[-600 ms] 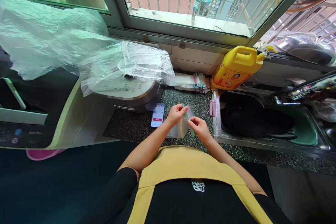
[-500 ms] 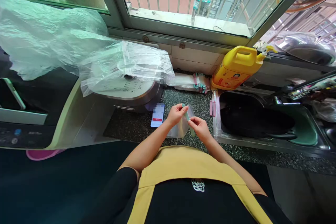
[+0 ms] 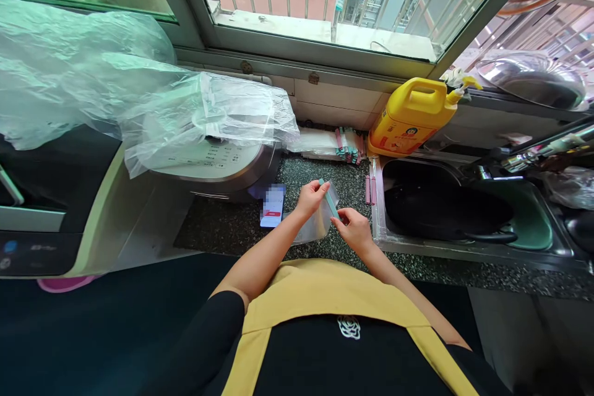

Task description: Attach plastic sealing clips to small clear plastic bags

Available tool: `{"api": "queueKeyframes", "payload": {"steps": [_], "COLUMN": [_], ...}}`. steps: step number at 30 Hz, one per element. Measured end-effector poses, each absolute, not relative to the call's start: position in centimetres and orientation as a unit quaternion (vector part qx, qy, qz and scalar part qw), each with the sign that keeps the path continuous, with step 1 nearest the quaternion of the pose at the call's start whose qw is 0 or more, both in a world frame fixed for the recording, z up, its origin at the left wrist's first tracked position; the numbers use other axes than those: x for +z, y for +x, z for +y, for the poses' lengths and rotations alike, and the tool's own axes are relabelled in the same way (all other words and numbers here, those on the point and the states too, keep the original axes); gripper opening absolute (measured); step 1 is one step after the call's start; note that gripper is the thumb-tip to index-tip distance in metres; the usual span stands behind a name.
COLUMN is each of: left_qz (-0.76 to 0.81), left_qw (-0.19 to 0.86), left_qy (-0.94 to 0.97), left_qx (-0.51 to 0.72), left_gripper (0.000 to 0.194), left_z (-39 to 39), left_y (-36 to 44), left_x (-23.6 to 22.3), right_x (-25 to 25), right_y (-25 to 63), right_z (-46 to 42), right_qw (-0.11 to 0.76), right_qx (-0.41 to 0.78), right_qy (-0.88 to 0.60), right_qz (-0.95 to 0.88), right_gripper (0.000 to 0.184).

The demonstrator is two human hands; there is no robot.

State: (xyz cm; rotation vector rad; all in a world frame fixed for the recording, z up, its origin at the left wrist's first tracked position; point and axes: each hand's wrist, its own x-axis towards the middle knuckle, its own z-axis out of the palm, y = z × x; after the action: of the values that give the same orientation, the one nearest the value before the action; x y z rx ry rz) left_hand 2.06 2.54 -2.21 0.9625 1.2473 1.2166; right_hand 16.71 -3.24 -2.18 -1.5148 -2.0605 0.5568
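Observation:
Over the speckled counter [image 3: 223, 226] both my hands hold a clear plastic bag [image 3: 315, 226] with a green sealing strip [image 3: 330, 199] along its top edge. My left hand [image 3: 310, 197] pinches the far end of the strip. My right hand [image 3: 353, 228] pinches the strip nearer to me, fingers closed on it. The bag hangs down between the hands. A phone [image 3: 272, 205] with a lit screen lies on the counter just left of my left hand.
A rice cooker [image 3: 218, 161] draped in clear plastic [image 3: 139, 86] stands at the left. A pile of similar bags with pink and green strips [image 3: 341, 142] lies by the wall. A yellow jug [image 3: 413, 114] stands beside the sink [image 3: 533, 229], which holds a dark pan [image 3: 440, 207].
The view has shifted slightly. My right hand has slid a little along the green strip toward its near end; my left hand keeps its hold at the far end.

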Motion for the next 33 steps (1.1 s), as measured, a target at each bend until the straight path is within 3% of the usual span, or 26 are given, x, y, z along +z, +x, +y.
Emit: {"api": "queueKeyframes", "payload": {"steps": [13,24,33], "left_qz": [0.591,0.626,0.645], "left_qw": [0.498,0.491,0.494], "left_qy": [0.514,0.539,0.517], "left_qx": [0.372,0.277,0.268], "left_gripper": [0.046,0.043,0.028], "left_z": [7.8,10.5,10.7], "left_y": [7.4,9.5,9.1], "left_x": [-6.4,-9.8,-10.2], "right_x": [-5.5,-7.8,-8.4], "right_y": [20.3,22.4,23.7], "right_z": [0.0,2.5,5.0], "right_qw": [0.111,0.064,0.007], "right_qx": [0.142,0.161,0.16], "right_qy": [-0.652,-0.702,-0.757], "right_qz": [-0.737,-0.69,-0.633], "right_gripper": [0.016,0.018,0.021]}}
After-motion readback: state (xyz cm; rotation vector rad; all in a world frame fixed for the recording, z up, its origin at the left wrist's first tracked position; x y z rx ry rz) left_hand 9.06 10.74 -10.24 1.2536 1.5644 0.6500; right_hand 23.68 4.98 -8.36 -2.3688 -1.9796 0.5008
